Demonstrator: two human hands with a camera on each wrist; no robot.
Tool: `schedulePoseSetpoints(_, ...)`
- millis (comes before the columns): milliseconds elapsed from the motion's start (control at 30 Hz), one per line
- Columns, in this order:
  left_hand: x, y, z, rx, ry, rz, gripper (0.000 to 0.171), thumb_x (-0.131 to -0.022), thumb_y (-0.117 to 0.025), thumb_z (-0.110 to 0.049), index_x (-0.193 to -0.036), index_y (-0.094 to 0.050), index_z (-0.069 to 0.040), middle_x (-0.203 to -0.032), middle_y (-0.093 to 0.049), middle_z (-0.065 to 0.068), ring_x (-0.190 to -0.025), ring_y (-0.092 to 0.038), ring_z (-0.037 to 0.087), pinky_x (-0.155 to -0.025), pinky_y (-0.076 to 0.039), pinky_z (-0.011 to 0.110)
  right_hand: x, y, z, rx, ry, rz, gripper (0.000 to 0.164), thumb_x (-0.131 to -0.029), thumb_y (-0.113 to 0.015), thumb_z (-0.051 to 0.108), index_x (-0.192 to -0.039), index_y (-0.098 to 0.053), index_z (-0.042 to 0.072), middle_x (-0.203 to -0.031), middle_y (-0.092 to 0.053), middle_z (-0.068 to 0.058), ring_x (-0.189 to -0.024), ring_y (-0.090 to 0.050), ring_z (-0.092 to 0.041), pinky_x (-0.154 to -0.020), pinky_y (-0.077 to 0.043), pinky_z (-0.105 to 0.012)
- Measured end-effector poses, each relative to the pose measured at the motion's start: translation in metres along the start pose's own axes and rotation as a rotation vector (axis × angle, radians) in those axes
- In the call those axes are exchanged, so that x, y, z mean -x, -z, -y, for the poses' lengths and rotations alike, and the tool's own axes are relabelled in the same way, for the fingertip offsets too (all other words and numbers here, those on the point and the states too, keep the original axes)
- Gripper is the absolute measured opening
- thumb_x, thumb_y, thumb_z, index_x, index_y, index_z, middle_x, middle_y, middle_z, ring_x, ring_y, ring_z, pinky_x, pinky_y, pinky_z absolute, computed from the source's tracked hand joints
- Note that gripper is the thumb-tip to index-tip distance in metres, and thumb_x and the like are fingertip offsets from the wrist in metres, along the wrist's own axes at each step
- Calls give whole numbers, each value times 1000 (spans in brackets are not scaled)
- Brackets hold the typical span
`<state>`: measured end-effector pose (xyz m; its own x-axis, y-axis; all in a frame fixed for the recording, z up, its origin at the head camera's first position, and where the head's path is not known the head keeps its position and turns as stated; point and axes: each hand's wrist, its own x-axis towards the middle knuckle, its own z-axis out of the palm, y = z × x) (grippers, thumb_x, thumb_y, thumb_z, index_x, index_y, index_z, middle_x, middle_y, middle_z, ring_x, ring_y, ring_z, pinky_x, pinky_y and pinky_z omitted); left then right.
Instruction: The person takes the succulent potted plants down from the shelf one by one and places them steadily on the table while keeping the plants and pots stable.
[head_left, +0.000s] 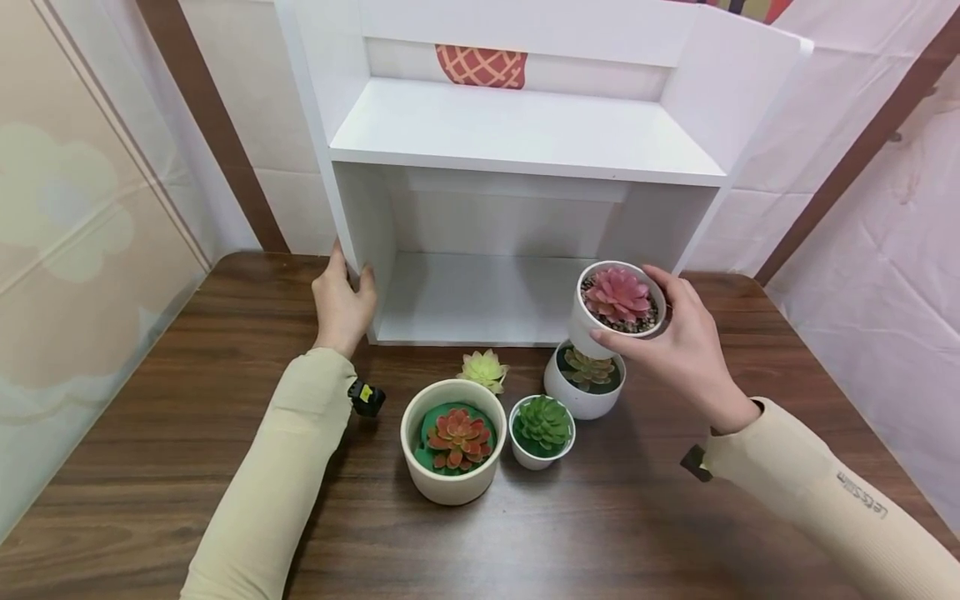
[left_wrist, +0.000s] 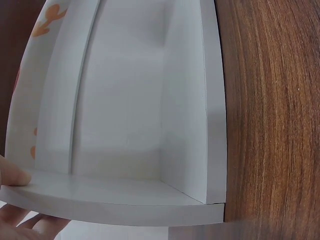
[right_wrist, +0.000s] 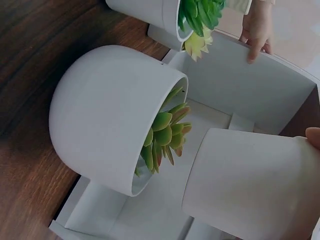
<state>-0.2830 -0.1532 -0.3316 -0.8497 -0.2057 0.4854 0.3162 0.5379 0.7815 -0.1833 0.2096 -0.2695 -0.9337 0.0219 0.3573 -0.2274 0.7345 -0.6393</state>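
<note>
My right hand (head_left: 690, 354) grips a white pot (head_left: 592, 333) with a pink succulent (head_left: 619, 295), thumb on the near side and fingers at the far rim. The pot is raised in front of the shelf's lower right opening; its plain side (right_wrist: 245, 182) fills the right wrist view's lower right. My left hand (head_left: 343, 304) pinches the left side panel (head_left: 365, 217) of a white shelf, thumb inside and fingers outside. Partly hidden below the raised pot is a rounded white pot (right_wrist: 110, 115) with a green-and-reddish succulent (right_wrist: 167, 131).
On the brown wooden table (head_left: 675, 525) stand a wide cream pot (head_left: 452, 492) with a red succulent and a small white pot (head_left: 534, 457) with a green one. Behind them sits a pale yellow-green succulent (head_left: 483, 369). The shelf board (head_left: 517, 129) runs above the lower compartment.
</note>
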Motion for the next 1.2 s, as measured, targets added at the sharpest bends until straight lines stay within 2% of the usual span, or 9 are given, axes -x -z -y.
schedulePoseSetpoints(233,0,0,1,-8,-4,1,48,-96,-49,-6,-142,-40,-3,-134,-52,28,-122,-52,42,-97,-44,57,14,12,-2,-3,-23,-3,91,-68,-86,36,-142,-42,8,-131,-50,-14,-117,-50,-29,-95,-39,-45)
schedulePoseSetpoints(433,0,0,1,-20,9,-2,46,-96,-49,-7,-141,-41,-3,-134,-53,27,-123,-52,42,-96,-44,57,23,19,-5,11,-24,-17,90,-67,-87,33,-141,-44,7,-129,-52,-15,-115,-51,-30,-94,-39,-45)
schedulePoseSetpoints(667,0,-1,-1,-24,16,2,45,-96,-49,-7,-140,-41,-3,-134,-53,27,-122,-52,42,-96,-44,57,33,28,-11,44,-40,-38,88,-67,-87,35,-140,-46,9,-127,-54,-10,-111,-53,-25,-85,-38,-27)
schedulePoseSetpoints(800,0,-1,-1,-26,19,-1,45,-96,-49,-7,-140,-41,-2,-134,-53,27,-123,-51,41,-97,-44,57,39,34,-14,49,-54,-36,89,-67,-87,36,-141,-45,10,-127,-54,-10,-109,-53,-25,-82,-37,-23)
schedulePoseSetpoints(933,-1,-2,0,-26,19,1,45,-96,-49,-8,-140,-41,-2,-134,-53,27,-123,-51,41,-97,-44,57,46,40,-18,55,-80,-37,89,-67,-87,35,-141,-44,12,-127,-54,-9,-106,-50,-18,-80,-36,-18)
schedulePoseSetpoints(1200,-1,-2,0,-26,14,-1,43,-96,-48,-7,-139,-42,-2,-134,-53,27,-123,-51,41,-96,-44,58,56,45,-26,88,-94,-38,86,-67,-87,35,-140,-47,13,-122,-56,-9,-100,-47,-9,-79,-36,-21)
